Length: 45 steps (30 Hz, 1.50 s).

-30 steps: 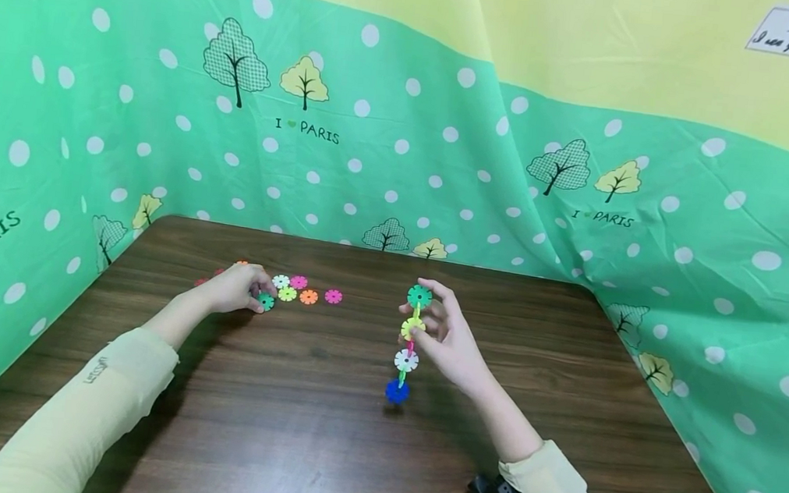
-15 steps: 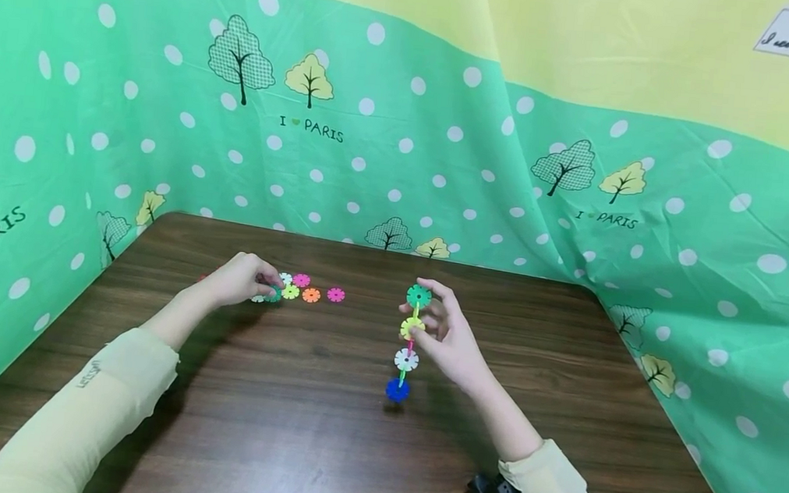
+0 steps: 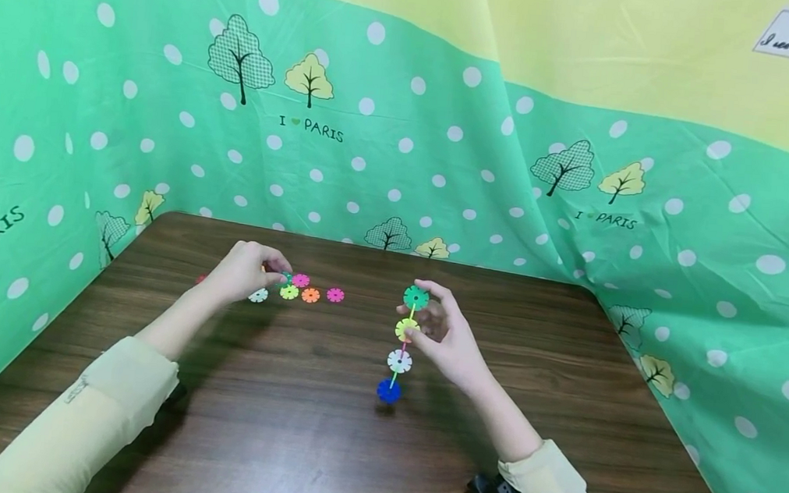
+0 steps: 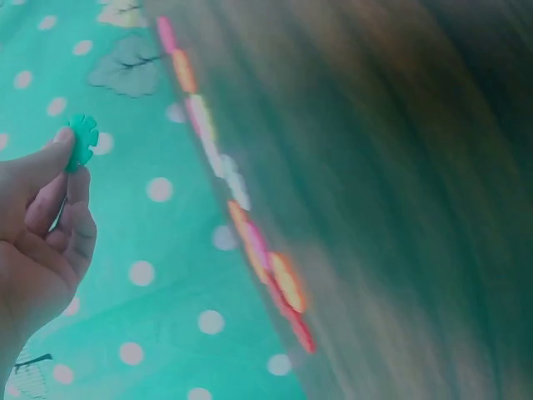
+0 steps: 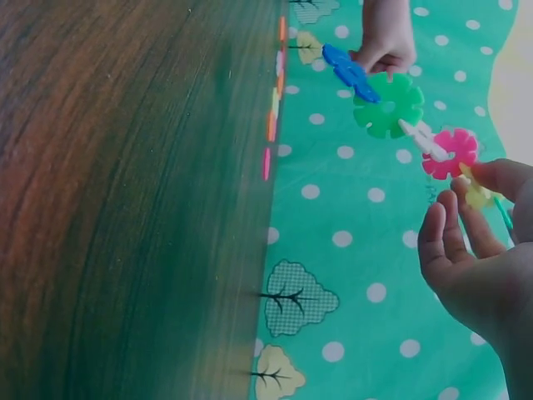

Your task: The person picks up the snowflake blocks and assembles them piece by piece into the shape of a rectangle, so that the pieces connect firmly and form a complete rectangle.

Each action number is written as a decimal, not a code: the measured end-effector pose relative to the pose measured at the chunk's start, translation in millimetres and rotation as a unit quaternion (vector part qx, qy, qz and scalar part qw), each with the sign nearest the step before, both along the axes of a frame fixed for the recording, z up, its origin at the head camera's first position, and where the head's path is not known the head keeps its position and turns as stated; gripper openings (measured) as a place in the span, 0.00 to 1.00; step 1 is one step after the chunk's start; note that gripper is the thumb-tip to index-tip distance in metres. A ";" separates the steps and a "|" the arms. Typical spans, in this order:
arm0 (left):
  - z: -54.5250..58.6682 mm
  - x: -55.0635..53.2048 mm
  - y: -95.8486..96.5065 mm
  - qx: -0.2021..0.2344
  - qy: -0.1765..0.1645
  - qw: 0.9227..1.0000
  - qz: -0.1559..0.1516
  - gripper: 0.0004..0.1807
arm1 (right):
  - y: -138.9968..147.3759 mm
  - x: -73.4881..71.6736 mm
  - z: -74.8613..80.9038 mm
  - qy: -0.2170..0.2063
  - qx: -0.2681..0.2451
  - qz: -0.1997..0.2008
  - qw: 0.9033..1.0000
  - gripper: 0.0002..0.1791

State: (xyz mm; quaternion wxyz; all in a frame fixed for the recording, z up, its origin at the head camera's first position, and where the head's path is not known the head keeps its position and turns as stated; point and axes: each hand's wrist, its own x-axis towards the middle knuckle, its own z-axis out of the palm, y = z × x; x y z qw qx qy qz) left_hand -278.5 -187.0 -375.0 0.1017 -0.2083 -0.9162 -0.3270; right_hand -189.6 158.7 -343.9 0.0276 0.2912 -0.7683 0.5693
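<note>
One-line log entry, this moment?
left hand: pinches green notched disc; right hand: holds notched-disc chain; loose discs: on wood-grain table

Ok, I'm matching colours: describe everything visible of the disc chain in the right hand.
The disc chain is notched, plastic-looking flower shapes slotted together at angles: blue lowest, then green, white, pink, yellow, and green on top. It slants slightly above the table, held by the right hand, thumb on yellow.
</note>
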 end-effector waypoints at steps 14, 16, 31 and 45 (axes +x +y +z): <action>34.8 32.6 29.3 0.108 -0.007 0.994 0.009 0.08 | -4.1 2.5 1.0 -0.018 -0.015 -0.010 1.000 0.35; 39.3 37.7 34.9 0.119 -0.009 0.993 0.007 0.09 | -5.2 3.1 2.2 -0.011 -0.016 -0.013 1.000 0.34; 56.6 66.3 73.4 0.212 -0.042 0.976 0.008 0.08 | -12.6 5.9 9.9 0.010 -0.012 -0.016 1.000 0.34; 57.8 72.1 104.2 0.343 -0.123 0.931 -0.017 0.10 | -21.3 4.8 11.9 0.050 -0.014 0.000 0.999 0.31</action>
